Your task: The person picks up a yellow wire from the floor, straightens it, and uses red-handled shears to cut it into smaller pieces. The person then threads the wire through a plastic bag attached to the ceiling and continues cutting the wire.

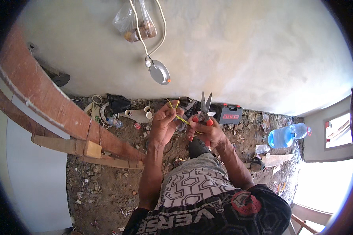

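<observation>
My left hand (pixel 161 126) is closed, pinching a yellow-and-green twisted wire (pixel 181 117) between thumb and fingers. Two loose ends of the wire spread apart above the fingertips. From there the wire runs across to my right hand (pixel 212 133) and passes by its fingers. That hand is wrapped round the red handles of a pair of scissors (pixel 204 108). Their metal blades point up toward the wall and stand apart, with no wire between them. Part of the handles is hidden by my fingers.
A plaster wall (pixel 239 47) rises ahead, with a hanging cable, a round grey lamp (pixel 159 73) and a plastic bag (pixel 136 27). A wooden beam (pixel 62 105) slants along the left. On the rubble floor stand a dark toolbox (pixel 230 114), a large blue water bottle (pixel 285 136) and paper cups (pixel 149 115).
</observation>
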A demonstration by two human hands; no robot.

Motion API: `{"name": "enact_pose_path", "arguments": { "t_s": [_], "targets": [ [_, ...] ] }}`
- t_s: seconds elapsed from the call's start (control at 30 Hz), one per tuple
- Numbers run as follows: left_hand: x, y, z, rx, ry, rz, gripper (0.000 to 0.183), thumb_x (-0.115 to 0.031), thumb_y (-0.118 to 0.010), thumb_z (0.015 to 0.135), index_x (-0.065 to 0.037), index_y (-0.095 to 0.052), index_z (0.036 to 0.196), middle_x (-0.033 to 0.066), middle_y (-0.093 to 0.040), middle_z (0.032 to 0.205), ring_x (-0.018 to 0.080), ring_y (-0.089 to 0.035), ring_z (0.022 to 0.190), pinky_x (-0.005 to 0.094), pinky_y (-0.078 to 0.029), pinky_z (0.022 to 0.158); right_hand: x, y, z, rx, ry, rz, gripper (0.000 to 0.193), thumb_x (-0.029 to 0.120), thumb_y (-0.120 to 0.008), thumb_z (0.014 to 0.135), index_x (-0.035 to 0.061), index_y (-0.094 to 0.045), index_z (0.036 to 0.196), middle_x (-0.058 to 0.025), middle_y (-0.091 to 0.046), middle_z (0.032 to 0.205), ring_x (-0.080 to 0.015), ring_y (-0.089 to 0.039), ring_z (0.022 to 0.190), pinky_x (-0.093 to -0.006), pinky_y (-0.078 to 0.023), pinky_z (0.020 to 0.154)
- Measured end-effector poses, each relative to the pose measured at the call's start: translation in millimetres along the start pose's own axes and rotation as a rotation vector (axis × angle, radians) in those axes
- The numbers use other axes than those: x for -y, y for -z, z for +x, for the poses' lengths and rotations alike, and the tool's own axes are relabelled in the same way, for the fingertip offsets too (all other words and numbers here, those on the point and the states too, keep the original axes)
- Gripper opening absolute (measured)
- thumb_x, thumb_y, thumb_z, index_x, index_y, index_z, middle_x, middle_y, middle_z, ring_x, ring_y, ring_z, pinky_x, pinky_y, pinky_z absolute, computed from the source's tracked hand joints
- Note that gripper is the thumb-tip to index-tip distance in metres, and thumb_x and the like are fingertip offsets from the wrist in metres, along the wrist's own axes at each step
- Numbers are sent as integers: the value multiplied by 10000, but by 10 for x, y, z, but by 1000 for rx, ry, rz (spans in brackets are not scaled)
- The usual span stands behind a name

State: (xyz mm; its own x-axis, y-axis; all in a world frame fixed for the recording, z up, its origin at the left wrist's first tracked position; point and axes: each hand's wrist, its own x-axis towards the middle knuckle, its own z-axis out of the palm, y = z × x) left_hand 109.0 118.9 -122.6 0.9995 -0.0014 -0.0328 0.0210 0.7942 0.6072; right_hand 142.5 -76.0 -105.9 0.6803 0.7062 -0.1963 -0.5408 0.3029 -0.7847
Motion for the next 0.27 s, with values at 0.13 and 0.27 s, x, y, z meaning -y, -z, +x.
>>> {"name": "enact_pose_path", "arguments": {
  "t_s": [0.13, 0.27],
  "targets": [
    [-225, 60, 353, 243, 69, 110, 420, -122, -666, 941, 44, -558, 1311, 79, -705, 962, 143, -643, 944, 258, -502, 766, 226, 244, 243, 87, -85, 58, 156, 159, -647, 963, 12, -611, 1005, -36, -594, 788, -155, -598, 736, -339, -501, 686],
    [-345, 3, 675, -1, 62, 377, 412, -185, -698, 926, 32, -605, 1263, 80, -714, 931, 189, -614, 1014, 290, -458, 828, 481, 368, 528, 46, -31, 5, 199, 172, -680, 944, 4, -617, 1030, -54, -594, 821, -178, -593, 759, -359, -504, 704]
  ]
}}
